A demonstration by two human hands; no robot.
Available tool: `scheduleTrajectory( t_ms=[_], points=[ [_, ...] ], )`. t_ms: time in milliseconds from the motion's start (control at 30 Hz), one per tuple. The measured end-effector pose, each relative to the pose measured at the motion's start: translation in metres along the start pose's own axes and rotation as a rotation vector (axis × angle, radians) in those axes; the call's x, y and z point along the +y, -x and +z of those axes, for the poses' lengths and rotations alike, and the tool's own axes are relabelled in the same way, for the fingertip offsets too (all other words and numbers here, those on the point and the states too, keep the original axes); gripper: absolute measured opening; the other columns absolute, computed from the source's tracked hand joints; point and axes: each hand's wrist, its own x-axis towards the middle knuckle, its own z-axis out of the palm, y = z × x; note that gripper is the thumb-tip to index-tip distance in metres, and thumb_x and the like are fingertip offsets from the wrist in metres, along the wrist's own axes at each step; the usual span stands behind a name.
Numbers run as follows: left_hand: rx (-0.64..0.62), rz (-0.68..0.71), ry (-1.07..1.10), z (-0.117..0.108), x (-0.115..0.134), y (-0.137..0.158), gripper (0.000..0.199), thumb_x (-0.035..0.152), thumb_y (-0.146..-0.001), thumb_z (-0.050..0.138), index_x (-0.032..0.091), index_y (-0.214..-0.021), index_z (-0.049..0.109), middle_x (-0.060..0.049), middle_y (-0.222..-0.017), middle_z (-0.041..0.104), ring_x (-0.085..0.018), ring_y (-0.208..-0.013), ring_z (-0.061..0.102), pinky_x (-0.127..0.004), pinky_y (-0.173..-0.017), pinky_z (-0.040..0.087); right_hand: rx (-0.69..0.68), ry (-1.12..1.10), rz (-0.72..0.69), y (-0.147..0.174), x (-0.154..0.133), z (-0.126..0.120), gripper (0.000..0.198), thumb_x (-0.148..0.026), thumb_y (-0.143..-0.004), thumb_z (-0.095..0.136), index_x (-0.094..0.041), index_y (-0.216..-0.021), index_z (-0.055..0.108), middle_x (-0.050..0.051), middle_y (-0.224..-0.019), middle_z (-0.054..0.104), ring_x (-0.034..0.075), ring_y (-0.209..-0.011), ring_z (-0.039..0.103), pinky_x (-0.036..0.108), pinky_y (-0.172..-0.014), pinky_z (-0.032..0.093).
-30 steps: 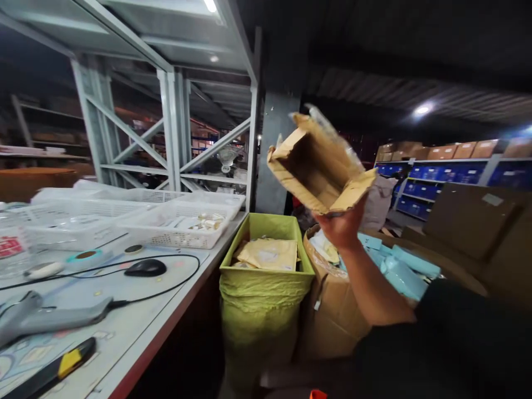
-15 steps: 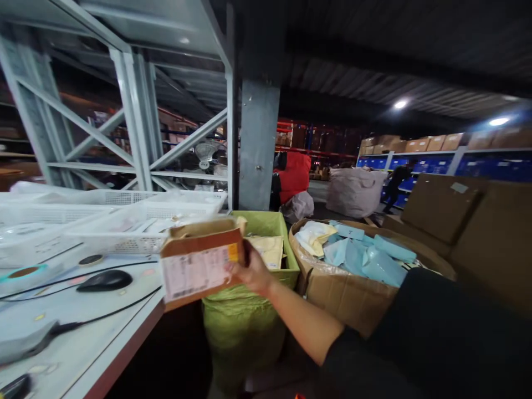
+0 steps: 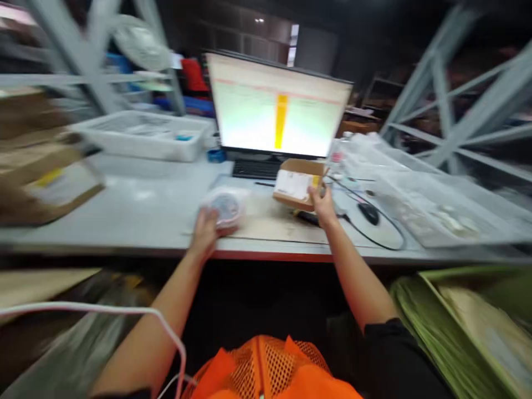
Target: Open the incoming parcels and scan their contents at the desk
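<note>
Right hand (image 3: 322, 204) has a small cardboard box (image 3: 293, 187) by its right end, fingers closed on the corner, so the box sits just left of that hand and reaches a bit beyond it. Its white label with a yellow patch faces back toward the person. It's tipped a little over the worktop (image 3: 145, 191), and I honestly can't tell if the bottom touches anything. A dark tool (image 3: 308, 218) pokes out right under it.

Left hand (image 3: 204, 231) is on a round thing in clear wrap (image 3: 227, 210) (pretty smeary from motion, so don't ask me what's in there). That one lies just right of and past the fingers, which touch its left edge; whether they're actually gripping it, I can't say.

Both hands are well apart, with a flat tan sheet (image 3: 272, 228) on the worktop between them. Behind the box there's a black keyboard (image 3: 254, 168) and a lit monitor (image 3: 280, 105). A black mouse (image 3: 368, 213) sits to the right of the right hand, inside a loop of cable (image 3: 394, 247), with a white tray (image 3: 436, 219) past that. Over on the left, a bigger carton (image 3: 54, 183) is near the worktop's edge.
</note>
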Motion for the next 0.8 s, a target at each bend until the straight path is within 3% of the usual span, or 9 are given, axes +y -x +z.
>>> scheduleTrajectory(
  t_ms=[33, 100, 233, 333, 400, 500, 600, 700, 800],
  points=[
    [0.074, 0.008, -0.012, -0.022, 0.005, 0.005, 0.054, 0.044, -0.102, 0.070, 0.019, -0.148, 0.056, -0.017, -0.151, 0.057, -0.029, -0.119, 0.068, -0.045, -0.086, 0.067, -0.019, 0.037, 0.020, -0.011, 0.001, 0.019, 0.083, -0.060, -0.092, 0.066, -0.014, -0.156, 0.042, 0.017, -0.148, 0.064, 0.027, -0.132, 0.064, 0.040, -0.114, 0.051],
    [0.127, 0.011, -0.006, -0.043, 0.008, 0.012, 0.061, 0.048, -0.099, 0.073, 0.020, -0.150, 0.053, -0.017, -0.157, 0.053, -0.032, -0.122, 0.067, -0.044, -0.080, 0.069, -0.067, 0.162, 0.072, -0.026, 0.001, 0.043, 0.079, -0.058, -0.094, 0.062, -0.013, -0.156, 0.045, 0.018, -0.148, 0.063, 0.028, -0.132, 0.064, 0.039, -0.112, 0.052],
    [0.060, 0.067, 0.046, -0.040, 0.001, 0.008, 0.071, 0.061, -0.089, 0.081, 0.017, -0.141, 0.059, -0.017, -0.147, 0.062, -0.035, -0.120, 0.068, -0.046, -0.081, 0.069, -0.199, 0.616, 0.077, -0.039, -0.010, 0.048, 0.069, -0.055, -0.092, 0.066, -0.004, -0.138, 0.065, 0.028, -0.136, 0.069, 0.040, -0.130, 0.064, 0.049, -0.112, 0.050],
    [0.054, 0.100, 0.044, -0.039, -0.006, 0.003, 0.075, 0.073, -0.080, 0.082, 0.014, -0.125, 0.068, -0.017, -0.129, 0.072, -0.036, -0.116, 0.070, -0.050, -0.087, 0.067, -0.079, 0.784, -0.131, -0.039, -0.026, 0.047, 0.063, -0.051, -0.091, 0.065, -0.003, -0.131, 0.070, 0.031, -0.130, 0.070, 0.045, -0.129, 0.064, 0.057, -0.114, 0.046],
    [0.064, 0.137, 0.003, -0.041, -0.009, 0.001, 0.078, 0.081, -0.077, 0.079, 0.012, -0.112, 0.072, -0.017, -0.117, 0.076, -0.036, -0.114, 0.070, -0.051, -0.093, 0.064, -0.090, 0.624, -0.357, -0.029, -0.040, 0.058, 0.055, -0.048, -0.094, 0.059, -0.007, -0.129, 0.073, 0.025, -0.128, 0.073, 0.040, -0.124, 0.067, 0.055, -0.112, 0.049],
    [0.086, 0.180, -0.067, -0.044, -0.013, -0.001, 0.078, 0.086, -0.076, 0.075, 0.011, -0.100, 0.074, -0.015, -0.103, 0.078, -0.035, -0.110, 0.072, -0.049, -0.099, 0.061, -0.498, 0.269, -0.533, -0.003, -0.056, 0.090, 0.053, -0.057, -0.097, 0.057, -0.015, -0.126, 0.074, 0.017, -0.122, 0.077, 0.030, -0.108, 0.072, 0.046, -0.098, 0.059],
    [0.110, 0.155, -0.092, -0.047, -0.015, -0.001, 0.076, 0.084, -0.079, 0.073, 0.011, -0.099, 0.074, -0.013, -0.094, 0.077, -0.034, -0.100, 0.073, -0.048, -0.090, 0.063, -0.817, 0.130, -0.471, 0.020, -0.052, 0.123, 0.067, -0.065, -0.092, 0.067, -0.019, -0.140, 0.066, 0.014, -0.121, 0.076, 0.026, -0.094, 0.073, 0.046, -0.091, 0.061],
    [0.119, 0.170, -0.105, -0.049, -0.015, 0.001, 0.073, 0.083, -0.083, 0.070, 0.011, -0.099, 0.075, -0.013, -0.093, 0.076, -0.031, -0.097, 0.073, -0.044, -0.086, 0.063, -0.834, 0.129, -0.439, 0.032, -0.031, 0.143, 0.061, -0.062, -0.087, 0.074, -0.019, -0.131, 0.069, 0.014, -0.117, 0.076, 0.029, -0.099, 0.072, 0.049, -0.096, 0.060],
    [0.121, 0.239, -0.072, -0.050, -0.013, 0.005, 0.066, 0.076, -0.085, 0.073, 0.014, -0.107, 0.075, -0.011, -0.103, 0.075, -0.027, -0.100, 0.070, -0.039, -0.088, 0.061, -0.846, -0.017, -0.329, 0.032, -0.012, 0.146, 0.054, -0.062, -0.087, 0.073, -0.019, -0.120, 0.069, 0.012, -0.111, 0.075, 0.028, -0.093, 0.071, 0.043, -0.080, 0.063]
  ],
)
